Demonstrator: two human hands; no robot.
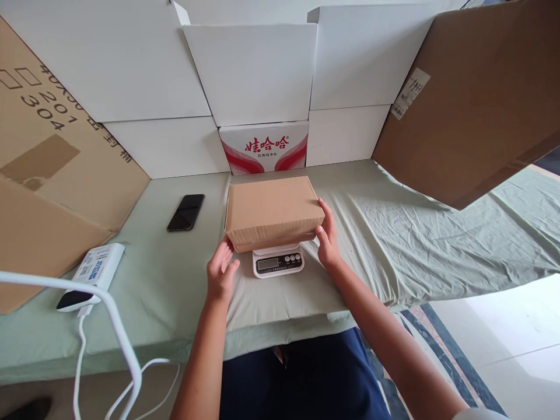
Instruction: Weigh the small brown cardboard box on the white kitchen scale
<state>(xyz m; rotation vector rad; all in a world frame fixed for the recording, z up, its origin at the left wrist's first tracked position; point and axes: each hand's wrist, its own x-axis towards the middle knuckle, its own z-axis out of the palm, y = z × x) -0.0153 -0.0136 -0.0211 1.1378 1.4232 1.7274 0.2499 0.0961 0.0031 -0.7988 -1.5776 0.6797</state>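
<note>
Cardboard box [275, 210]: over white scale [279, 261], contact unclear, display [268, 264] apparently blank. Grip: left hand [221, 271] and right hand [328, 239] clasp it, unreleased.

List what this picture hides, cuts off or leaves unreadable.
Head view:
Button labels on the scale: too small.
Contents of the cardboard box: hidden by its closed top.
Some fingertips of the left hand: behind the box.
Rightmost brown carton: cut off by the right edge.

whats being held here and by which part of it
A closed brown cardboard box: the right grip is around its near right corner, and the left grip is at its lower near left corner.
</note>
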